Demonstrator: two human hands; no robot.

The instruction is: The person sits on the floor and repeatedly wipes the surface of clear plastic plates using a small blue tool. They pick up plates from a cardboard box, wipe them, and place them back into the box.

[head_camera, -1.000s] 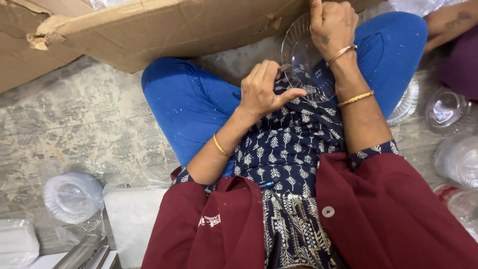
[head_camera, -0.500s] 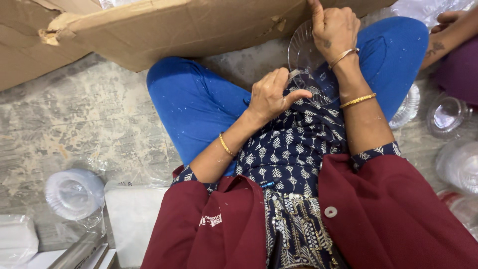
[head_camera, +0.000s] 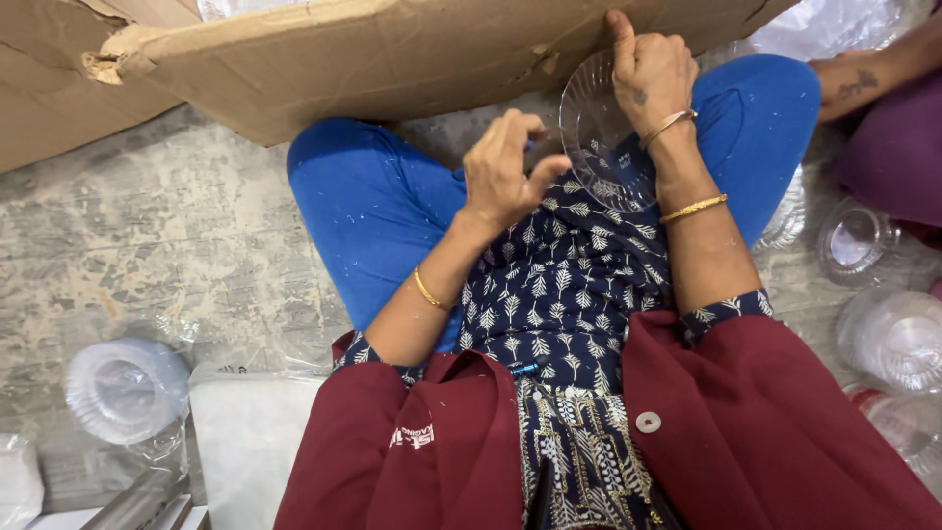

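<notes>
I sit cross-legged on the floor in blue trousers and a patterned top. My right hand (head_camera: 650, 77) holds a clear ribbed plastic plate (head_camera: 599, 137) upright by its top edge, over my lap. My left hand (head_camera: 505, 172) is beside the plate's left rim, fingers curled and thumb pointing toward it, just touching or nearly touching the edge. Both wrists wear gold bangles.
A large brown cardboard sheet (head_camera: 392, 49) lies just beyond my knees. A stack of clear plates (head_camera: 126, 391) sits at lower left by a white bag (head_camera: 250, 442). More clear plates (head_camera: 888, 334) lie at right, near another person's tattooed arm (head_camera: 868, 79).
The right hand has tilted the plate more upright. My left hand has let go of the rim and curled its fingers beside it.
</notes>
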